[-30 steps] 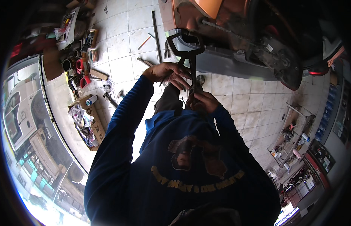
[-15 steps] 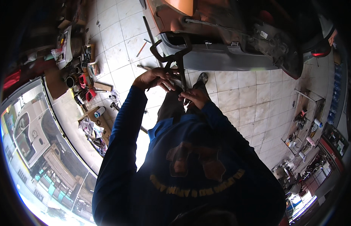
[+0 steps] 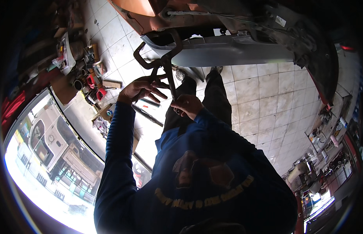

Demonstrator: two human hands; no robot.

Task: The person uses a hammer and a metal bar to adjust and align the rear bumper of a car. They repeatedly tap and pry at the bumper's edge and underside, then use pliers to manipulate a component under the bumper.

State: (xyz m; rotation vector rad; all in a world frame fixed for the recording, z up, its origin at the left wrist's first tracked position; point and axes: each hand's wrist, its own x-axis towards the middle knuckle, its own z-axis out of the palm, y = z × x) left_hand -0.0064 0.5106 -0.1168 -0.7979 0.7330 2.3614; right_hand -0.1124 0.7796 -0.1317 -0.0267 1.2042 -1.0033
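Observation:
A pair of dark C-clamp locking pliers (image 3: 167, 58) is held up in front of me, its two curved jaws pointing away and spread apart. My right hand (image 3: 188, 105) pinches the lower end of one long handle. At the other handle, my left hand (image 3: 140, 89) holds on loosely, its fingers stretched and spread across the gap between the handles. Shadow hides just where those fingers touch the metal. Beyond the jaws is the grey bumper (image 3: 232, 52) of an orange car (image 3: 144, 21).
Tools, boxes and red items (image 3: 96, 86) crowd the floor at the left, near a glass pane (image 3: 60, 136). Dark bars (image 3: 148, 117) lie by my legs. Pale tiles (image 3: 251, 89) cover the floor. A rack of parts (image 3: 320, 140) stands at the right.
The pliers and both hands have shifted left and slightly lower in view. The left fingers are spread wider. The car appears further left, and more of my legs shows.

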